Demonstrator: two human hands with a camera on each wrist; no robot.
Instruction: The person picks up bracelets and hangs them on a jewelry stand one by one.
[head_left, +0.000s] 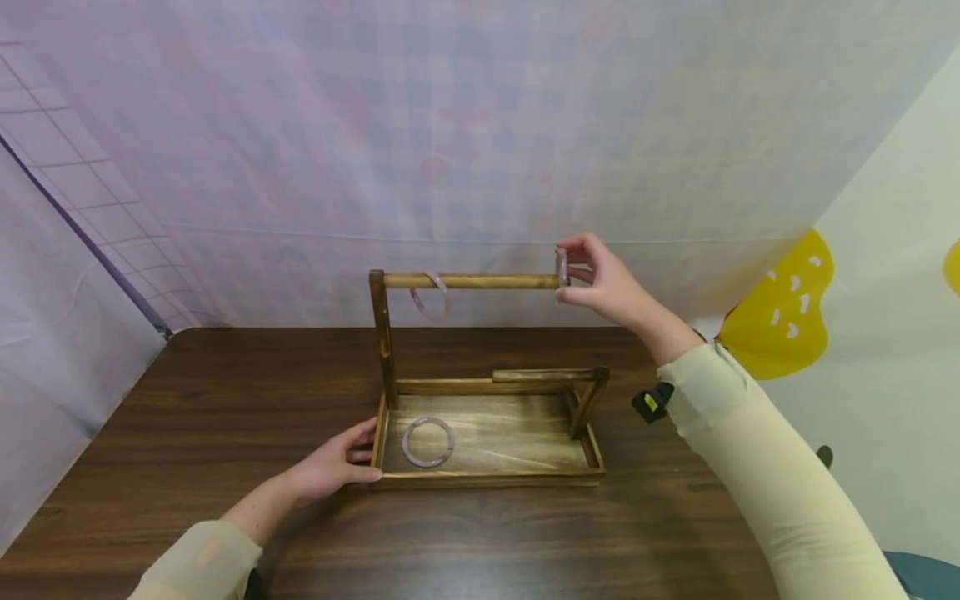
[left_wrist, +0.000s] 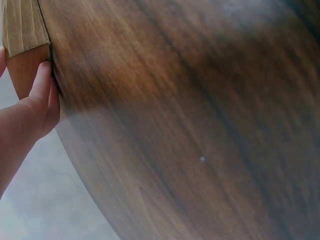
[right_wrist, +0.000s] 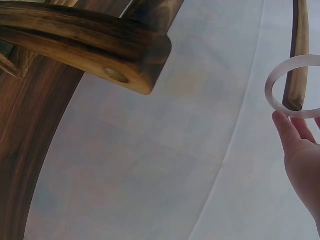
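A wooden bangle stand (head_left: 487,479) has a tray base, a tall rod at the back and a shorter rod at right. My right hand (head_left: 603,283) pinches a pale lilac bangle (head_left: 562,268) at the tall rod's free end; in the right wrist view the rod tip (right_wrist: 295,95) shows within the bangle's ring (right_wrist: 272,82). Another bangle (head_left: 442,292) hangs on the tall rod near its post. A third bangle (head_left: 428,442) lies flat in the tray. At the tray's left end, my left hand (head_left: 330,467) touches the wood with extended fingers (left_wrist: 42,75) and thumb.
The stand sits on a dark wooden table (head_left: 225,400). A pale checked cloth (head_left: 480,150) hangs behind the table. A yellow cut-out shape (head_left: 787,308) is at right, beyond the right forearm. The short rod (head_left: 547,376) projects leftward from its post above the tray.
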